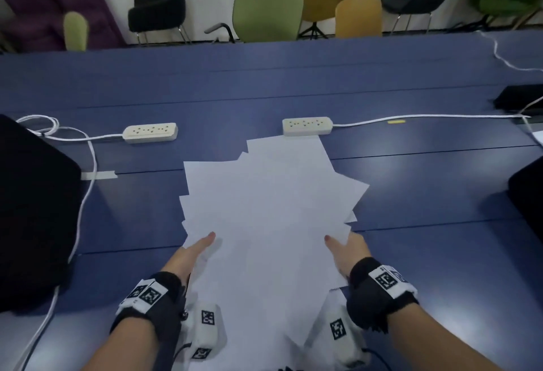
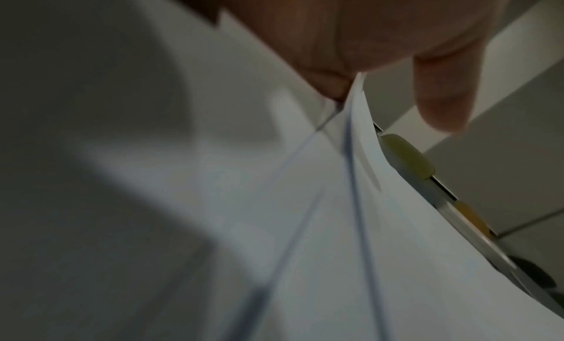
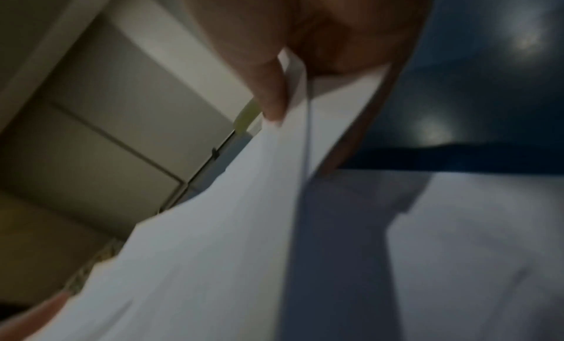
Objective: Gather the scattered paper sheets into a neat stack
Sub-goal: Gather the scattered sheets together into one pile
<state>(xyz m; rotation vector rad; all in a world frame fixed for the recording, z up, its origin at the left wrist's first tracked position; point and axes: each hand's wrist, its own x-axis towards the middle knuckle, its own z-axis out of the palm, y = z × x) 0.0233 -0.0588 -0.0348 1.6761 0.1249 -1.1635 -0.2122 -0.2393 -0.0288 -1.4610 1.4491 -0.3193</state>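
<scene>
A loose, fanned bundle of white paper sheets (image 1: 264,209) is lifted off the blue table (image 1: 411,194), its corners sticking out at different angles. My left hand (image 1: 194,250) grips the bundle's left edge, thumb on top and fingers hidden beneath. On the right edge my right hand (image 1: 346,253) grips the same bundle the same way. The left wrist view shows the thumb (image 2: 442,100) over the sheet edges (image 2: 360,133). The right wrist view shows the thumb (image 3: 271,92) pressed on the sheets (image 3: 213,249), with another sheet lying below on the table.
Two white power strips (image 1: 150,132) (image 1: 307,125) with cords lie on the table behind the paper. Dark objects sit at the left edge (image 1: 32,209) and the right edge (image 1: 526,194). Chairs (image 1: 267,12) stand beyond the table's far side.
</scene>
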